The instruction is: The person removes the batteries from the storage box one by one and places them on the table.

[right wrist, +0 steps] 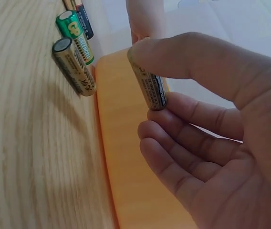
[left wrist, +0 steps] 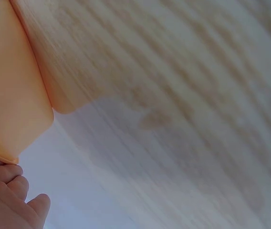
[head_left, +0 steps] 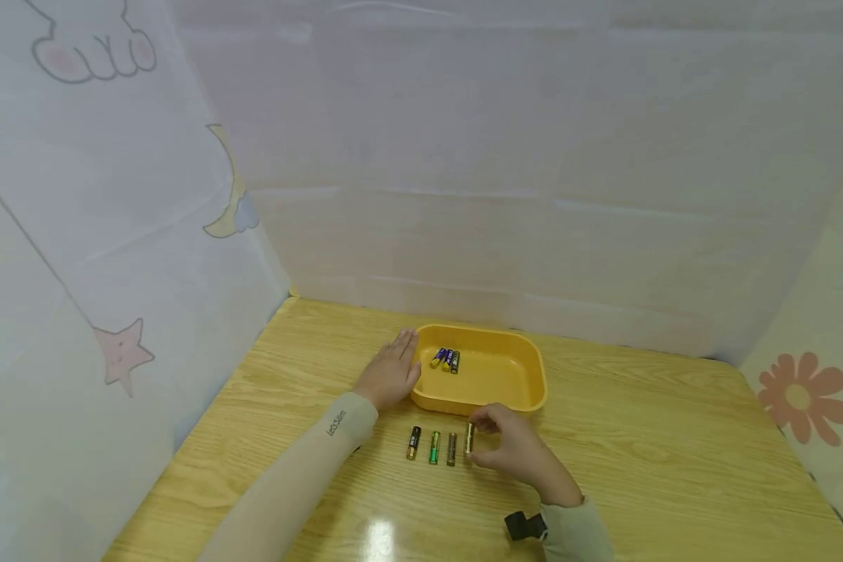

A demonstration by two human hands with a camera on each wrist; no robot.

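Between the thumb and fingertips of my right hand (head_left: 520,449) a gold battery (right wrist: 152,88) is pinched, upright in the right wrist view, in front of the tray's near wall. To its left three batteries lie side by side on the table: a brownish-gold one (head_left: 452,449), a green one (head_left: 434,447) and a black-and-gold one (head_left: 413,442). My left hand (head_left: 388,372) rests with extended fingers against the left side of the yellow tray (head_left: 513,336). Inside the tray, toward its left end, are two purple-and-yellow batteries (head_left: 447,361) and a dark one (head_left: 455,362).
A wood-grain table (head_left: 639,453) carries everything. Pale printed sheets (head_left: 421,156) hang behind it and at both sides. A black strap (head_left: 526,526) is worn at the right wrist.
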